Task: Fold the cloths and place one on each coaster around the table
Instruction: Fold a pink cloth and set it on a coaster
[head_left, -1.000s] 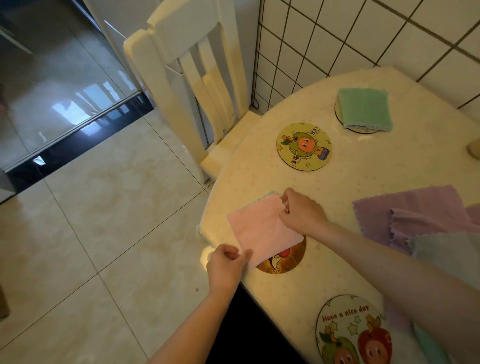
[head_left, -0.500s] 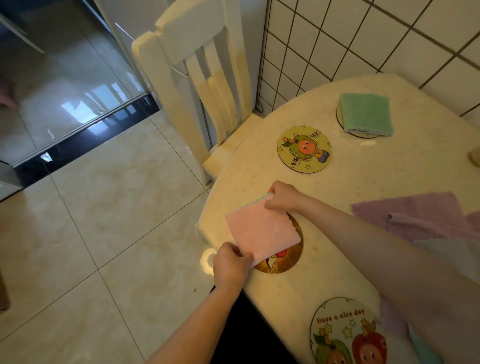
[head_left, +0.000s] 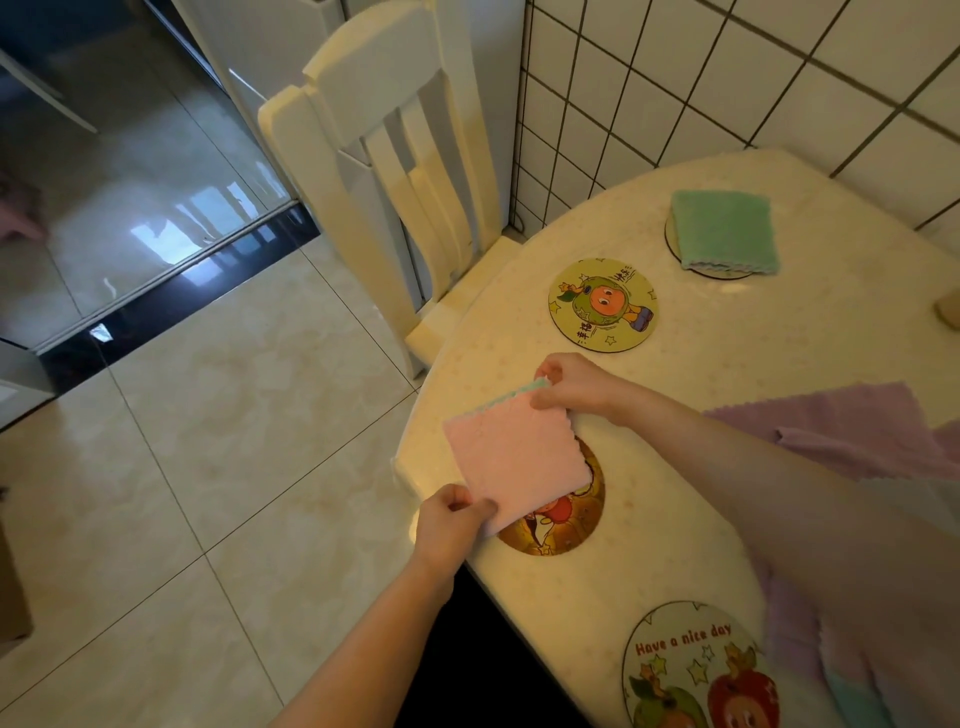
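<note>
Head view looks down on a pale round worktop (head_left: 779, 395), and the hands hold a folded pink cloth (head_left: 514, 457) over the coaster (head_left: 566, 512) at about 7 o'clock on its edge. Left hand (head_left: 449, 522) pinches the cloth's near corner between thumb and fingers; right hand (head_left: 571, 387) pinches the far corner, where a green underside edge peeks out. The cloth appears to sit askew, covering the coaster's upper left part and reaching past the worktop's edge, so this placement looks underway rather than finished; whether it rests flat on the coaster I cannot tell. Done so far, by the look of it: a folded green cloth (head_left: 724, 231) lies on a coaster (head_left: 727, 274) at around 12 o'clock, hiding most of it. Left to do: the orange-character coaster (head_left: 602, 306) at roughly 10 o'clock is bare, and so is the "Have a nice day" coaster (head_left: 696, 670) at about 5 o'clock. A purple cloth (head_left: 852, 431) lies unfolded at 3 o'clock, with more pale cloths (head_left: 857, 696) partly hidden behind the right forearm. My judgement is that the task is under halfway, with one coaster served, one being served, and at least two visible ones waiting. A white chair (head_left: 384, 171) stands at the worktop's far left.
</note>
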